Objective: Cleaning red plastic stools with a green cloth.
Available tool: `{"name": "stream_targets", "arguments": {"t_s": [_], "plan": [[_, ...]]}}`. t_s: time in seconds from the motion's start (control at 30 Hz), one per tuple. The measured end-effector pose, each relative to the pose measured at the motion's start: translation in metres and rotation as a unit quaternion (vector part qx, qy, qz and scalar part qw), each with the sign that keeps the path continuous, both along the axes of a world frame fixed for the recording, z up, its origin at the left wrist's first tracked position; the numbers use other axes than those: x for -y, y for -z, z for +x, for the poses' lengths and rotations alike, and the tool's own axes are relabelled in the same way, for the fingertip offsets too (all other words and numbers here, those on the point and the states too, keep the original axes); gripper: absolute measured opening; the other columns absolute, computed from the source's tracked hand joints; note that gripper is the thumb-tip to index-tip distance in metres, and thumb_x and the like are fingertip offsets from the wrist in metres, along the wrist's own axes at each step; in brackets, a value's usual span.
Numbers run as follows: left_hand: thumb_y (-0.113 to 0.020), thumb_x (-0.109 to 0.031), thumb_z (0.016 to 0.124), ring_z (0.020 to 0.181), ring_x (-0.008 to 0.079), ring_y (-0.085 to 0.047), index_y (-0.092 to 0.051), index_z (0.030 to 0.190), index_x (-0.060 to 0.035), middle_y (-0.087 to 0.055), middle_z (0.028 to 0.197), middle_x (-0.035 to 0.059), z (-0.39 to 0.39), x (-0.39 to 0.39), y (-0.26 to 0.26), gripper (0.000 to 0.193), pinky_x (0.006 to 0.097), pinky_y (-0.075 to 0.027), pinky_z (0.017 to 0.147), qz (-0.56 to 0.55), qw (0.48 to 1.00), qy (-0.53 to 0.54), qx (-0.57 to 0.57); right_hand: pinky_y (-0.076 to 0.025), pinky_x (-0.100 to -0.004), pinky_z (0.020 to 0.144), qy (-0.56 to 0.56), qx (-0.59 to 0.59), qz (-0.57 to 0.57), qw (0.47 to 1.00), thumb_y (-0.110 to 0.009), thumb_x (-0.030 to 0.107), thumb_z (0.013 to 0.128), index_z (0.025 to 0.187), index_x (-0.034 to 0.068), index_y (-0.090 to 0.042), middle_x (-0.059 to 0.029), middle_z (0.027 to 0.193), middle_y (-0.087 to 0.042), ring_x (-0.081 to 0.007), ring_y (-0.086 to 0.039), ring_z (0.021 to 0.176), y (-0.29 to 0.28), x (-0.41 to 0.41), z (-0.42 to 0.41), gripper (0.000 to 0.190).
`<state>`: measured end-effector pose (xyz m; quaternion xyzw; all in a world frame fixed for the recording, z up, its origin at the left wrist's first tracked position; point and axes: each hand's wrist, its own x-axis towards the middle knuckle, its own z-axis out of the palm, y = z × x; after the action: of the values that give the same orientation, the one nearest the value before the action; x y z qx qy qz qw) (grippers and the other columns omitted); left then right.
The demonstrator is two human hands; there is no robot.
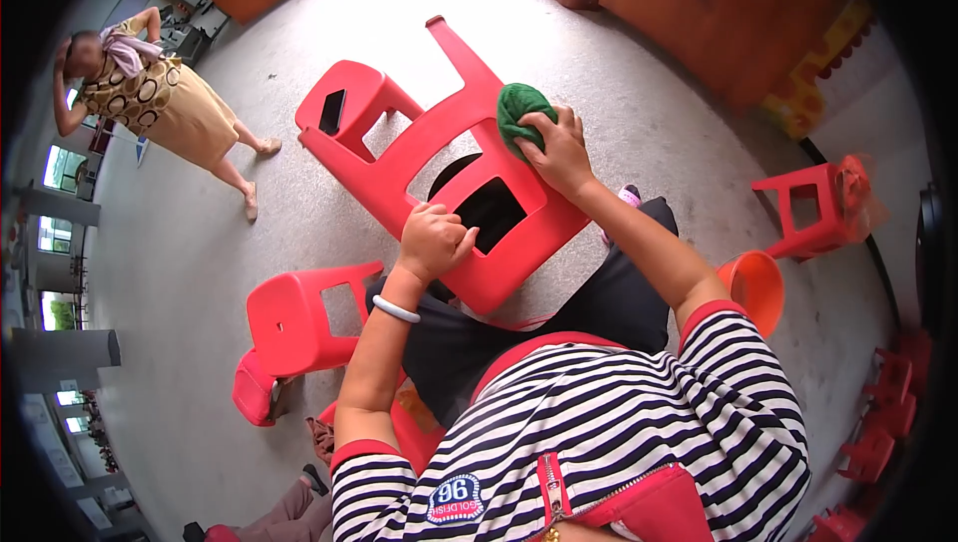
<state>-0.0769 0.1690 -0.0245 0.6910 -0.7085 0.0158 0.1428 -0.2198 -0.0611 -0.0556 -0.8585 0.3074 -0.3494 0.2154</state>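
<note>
In front of my lap a red plastic stool (490, 166) is tipped over, its legs and cut-out side panels facing up towards me. My right hand (557, 149) holds a wadded green cloth (520, 114) against the upper right part of this stool. On the near left side, my left hand (435, 236) is curled over the stool's rail beside a rectangular opening, with the thumb pointing right. The fingertips of that hand are hidden behind the rail.
Behind the tipped stool stands another red stool (348, 96) with a dark phone (332, 112) on it. More red stools stand at left (288, 321) and right (808, 209). An orange bucket (754, 291) is by my right elbow. A person (157, 96) stands at far left.
</note>
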Motion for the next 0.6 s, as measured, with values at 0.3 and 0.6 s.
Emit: {"name": "stream_targets", "arguments": {"t_s": [0.3, 0.6], "plan": [[-0.054, -0.033, 0.099, 0.082, 0.0338, -0.065, -0.064, 0.086, -0.0087, -0.067, 0.083, 0.0138, -0.112, 0.028, 0.016, 0.029, 0.0465, -0.046, 0.081, -0.013, 0.975, -0.214, -0.057, -0.040, -0.0457, 0.101, 0.062, 0.036, 0.003, 0.997, -0.074, 0.029, 0.084, 0.110, 0.021, -0.067, -0.0152, 0.120, -0.052, -0.0378, -0.048, 0.113, 0.006, -0.007, -0.007, 0.028], [-0.052, -0.036, 0.101, 0.052, 0.0360, -0.061, -0.060, 0.069, -0.0095, -0.062, 0.059, 0.0138, -0.101, 0.029, 0.025, 0.042, 0.0482, -0.045, 0.047, -0.061, 0.966, -0.232, -0.096, -0.037, -0.0472, 0.100, -0.050, -0.022, -0.072, 0.996, -0.074, 0.028, 0.084, 0.108, 0.018, -0.068, -0.0177, 0.125, -0.048, -0.0382, -0.045, 0.116, 0.005, -0.067, -0.090, 0.026]]}}
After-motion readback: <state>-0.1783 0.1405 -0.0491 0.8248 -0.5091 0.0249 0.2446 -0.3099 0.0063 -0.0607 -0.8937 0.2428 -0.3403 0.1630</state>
